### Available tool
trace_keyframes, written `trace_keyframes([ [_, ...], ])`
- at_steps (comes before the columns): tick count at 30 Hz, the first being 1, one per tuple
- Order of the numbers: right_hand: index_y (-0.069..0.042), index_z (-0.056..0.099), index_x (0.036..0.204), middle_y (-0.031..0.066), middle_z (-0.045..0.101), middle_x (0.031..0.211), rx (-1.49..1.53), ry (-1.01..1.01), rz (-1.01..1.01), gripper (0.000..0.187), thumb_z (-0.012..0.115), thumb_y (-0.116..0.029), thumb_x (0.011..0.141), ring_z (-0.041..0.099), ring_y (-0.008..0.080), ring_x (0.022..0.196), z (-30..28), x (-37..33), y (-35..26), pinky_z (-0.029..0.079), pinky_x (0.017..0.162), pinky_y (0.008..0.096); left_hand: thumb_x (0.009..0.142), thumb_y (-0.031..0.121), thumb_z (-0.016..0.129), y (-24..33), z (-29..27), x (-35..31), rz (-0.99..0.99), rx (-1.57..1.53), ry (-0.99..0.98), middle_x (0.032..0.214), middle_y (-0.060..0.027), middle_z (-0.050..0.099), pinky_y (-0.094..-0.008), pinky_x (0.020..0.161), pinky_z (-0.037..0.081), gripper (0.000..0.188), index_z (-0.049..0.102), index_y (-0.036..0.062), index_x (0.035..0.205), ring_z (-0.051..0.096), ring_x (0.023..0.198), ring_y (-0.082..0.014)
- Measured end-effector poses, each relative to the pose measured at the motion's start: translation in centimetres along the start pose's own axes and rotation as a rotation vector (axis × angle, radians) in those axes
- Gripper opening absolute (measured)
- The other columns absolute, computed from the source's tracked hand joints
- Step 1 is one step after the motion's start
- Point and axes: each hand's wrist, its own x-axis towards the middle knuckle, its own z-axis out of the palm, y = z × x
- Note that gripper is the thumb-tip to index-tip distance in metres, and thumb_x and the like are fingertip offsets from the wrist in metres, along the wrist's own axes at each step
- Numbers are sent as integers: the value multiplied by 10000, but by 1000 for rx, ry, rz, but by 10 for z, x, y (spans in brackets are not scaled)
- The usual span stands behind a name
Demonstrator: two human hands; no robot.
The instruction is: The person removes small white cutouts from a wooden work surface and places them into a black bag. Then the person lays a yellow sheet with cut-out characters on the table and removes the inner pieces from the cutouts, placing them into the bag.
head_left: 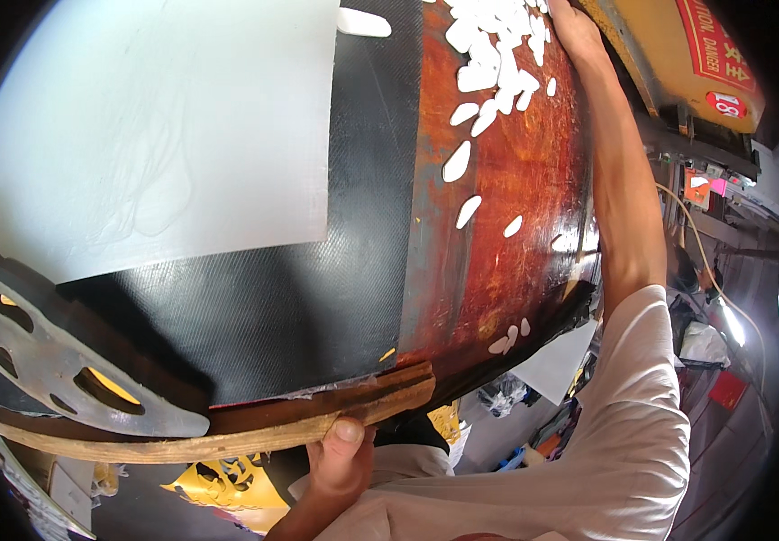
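Note:
My left hand (342, 455) is at the near edge of the work surface. Its thumb presses on a long wooden strip (227, 444) and the other fingers are hidden, apparently curled round the strip. My right arm reaches far along the right side. Only part of my right hand (575, 29) shows at the top, beside a heap of small white cut pieces (479, 68); its fingers are mostly out of frame. A large whitish sheet (218, 117) lies on the black textured mat (353, 261) at the left. A grey plate with cut-out holes (47, 352) leans across the sheet's near left corner.
The reddish-brown, scratched board (515, 270) carries scattered white pieces. A yellow machine part (669, 54) with a red label stands at the far right. Below, a yellow cut-out sheet (232, 491) and clutter lie near the floor. A thin hose (705, 252) hangs at the right.

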Motion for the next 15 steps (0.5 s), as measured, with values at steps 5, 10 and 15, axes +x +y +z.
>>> trace_keyframes([
  [5, 34, 657, 1358, 179, 682, 1346, 323, -365, -150, 671, 488, -560, 1094, 618, 272, 1242, -14, -34, -24, 464, 1080, 389, 813, 661, 808, -4, -3, -7, -32, 91, 36, 1494, -93, 506, -519, 1177, 391, 1009, 406, 102, 1551, 511, 1389, -313],
  [10, -33, 501, 1566, 152, 436, 1648, 110, -178, -650, 692, 398, -549, 1117, 392, 284, 1538, -45, -90, -7, 275, 1262, 387, 790, 732, 776, -16, -14, -18, -19, 49, 37, 1473, -59, 520, -455, 1214, 335, 1006, 459, 101, 1507, 494, 1375, -259],
  [15, 19, 562, 1491, 189, 560, 1521, 119, -125, -135, 755, 443, -607, 1086, 507, 263, 1419, -23, -32, 59, 358, 1194, 387, 755, 748, 799, -32, -11, -22, -34, -29, 116, 1511, -42, 495, -440, 1236, 311, 1069, 438, 120, 1540, 454, 1406, -232],
])
